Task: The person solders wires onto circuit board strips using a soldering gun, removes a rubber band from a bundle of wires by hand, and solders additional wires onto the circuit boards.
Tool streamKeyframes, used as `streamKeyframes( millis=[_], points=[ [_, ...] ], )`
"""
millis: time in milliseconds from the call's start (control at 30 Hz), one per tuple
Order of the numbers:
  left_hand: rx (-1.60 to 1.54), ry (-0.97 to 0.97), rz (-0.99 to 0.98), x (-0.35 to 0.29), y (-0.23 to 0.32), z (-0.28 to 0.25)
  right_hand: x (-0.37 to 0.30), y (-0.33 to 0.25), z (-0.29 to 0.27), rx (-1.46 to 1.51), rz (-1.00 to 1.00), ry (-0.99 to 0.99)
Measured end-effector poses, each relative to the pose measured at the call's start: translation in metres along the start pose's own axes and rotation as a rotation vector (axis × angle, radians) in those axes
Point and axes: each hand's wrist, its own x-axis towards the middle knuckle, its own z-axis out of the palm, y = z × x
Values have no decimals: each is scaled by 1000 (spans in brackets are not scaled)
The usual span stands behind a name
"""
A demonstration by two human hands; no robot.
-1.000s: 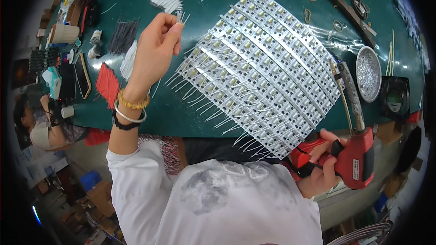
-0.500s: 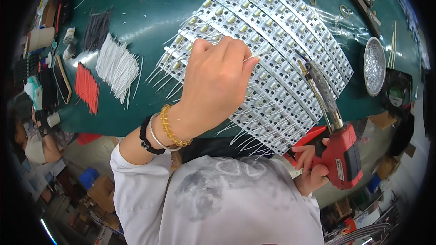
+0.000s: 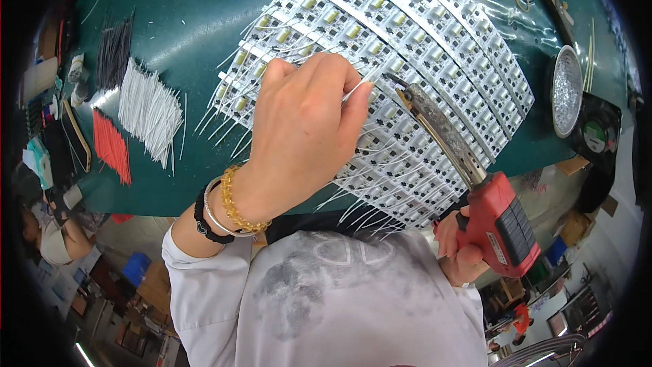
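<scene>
Your left hand (image 3: 302, 126) pinches a white wire (image 3: 358, 86) over the circuit board (image 3: 435, 61) on the green table (image 3: 224, 7). Your right hand (image 3: 462, 251) grips the red soldering gun (image 3: 501, 223), angled over that board.

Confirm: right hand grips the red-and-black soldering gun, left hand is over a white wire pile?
Not quite: in the head view the left hand is over the circuit-board panel, not a white wire pile; the nearer white wire pile lies off to its left. The right hand does grip the red-and-black soldering gun.
</scene>
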Motion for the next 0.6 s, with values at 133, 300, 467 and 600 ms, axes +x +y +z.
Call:
streamKeyframes(
  millis=[133,300,467,600],
  points=[
    [3,-10,10,-1,-2,-1,-2,2,-2,13,42,11],
    [2,-8,23,-1,-2,-1,-2,5,0,27,-3,-21],
    [-4,-5,36,-1,-4,1,8,-1,9,-94,-23,-80],
    [8,-15,32,-1,-4,0,7,-1,10,29,-42,-48]
  ],
)
